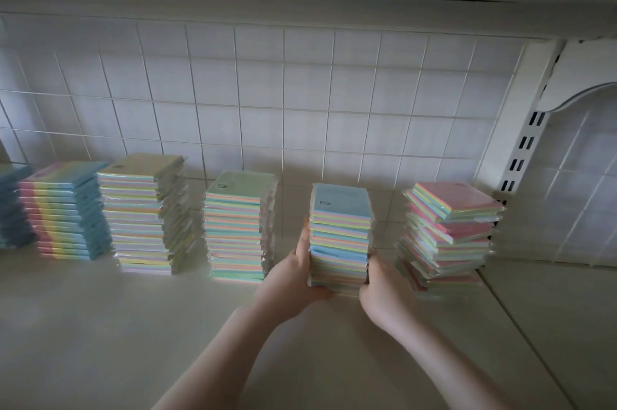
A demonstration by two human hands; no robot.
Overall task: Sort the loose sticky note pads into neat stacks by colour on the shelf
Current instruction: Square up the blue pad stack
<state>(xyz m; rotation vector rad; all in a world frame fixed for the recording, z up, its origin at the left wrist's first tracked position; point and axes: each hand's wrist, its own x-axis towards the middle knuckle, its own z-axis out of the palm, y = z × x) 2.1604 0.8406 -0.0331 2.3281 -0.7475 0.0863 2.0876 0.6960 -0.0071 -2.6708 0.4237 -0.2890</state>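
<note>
The tall stack of shrink-wrapped sticky note pads with a pale blue top sheet (340, 236) stands upright on the pale beige shelf surface (100, 326), so its long axis goes straight up, and its printed top face looks toward the ceiling with the small dark print near the left front corner. It stands between the green-topped stack of wrapped pads (238, 226) on its left and the pink-topped stack of wrapped pads (447, 229) on its right, apart from both. The left hand (293, 272) comes from below with a bare forearm and lies against the left side of the blue-topped stack; its fingers point upward along the pads and the thumb curls under the front lower corner. The right hand (379, 289) holds the lower right side in the same manner, with the fingers wrapped behind the stack, where they are mostly hidden. So both hands are clamped on this stack from opposite sides. The pads in it show thin layers of blue, green, yellow, pink and orange paper on their edges, and the clear wrapping shines a little. The pink-topped stack is uneven, its pads are turned at different angles. Further left stand a yellow-topped stack of wrapped pads (143, 212) and a leaning stack with rainbow-striped edges (63, 209), all before the white tiled wall (267, 92).
</note>
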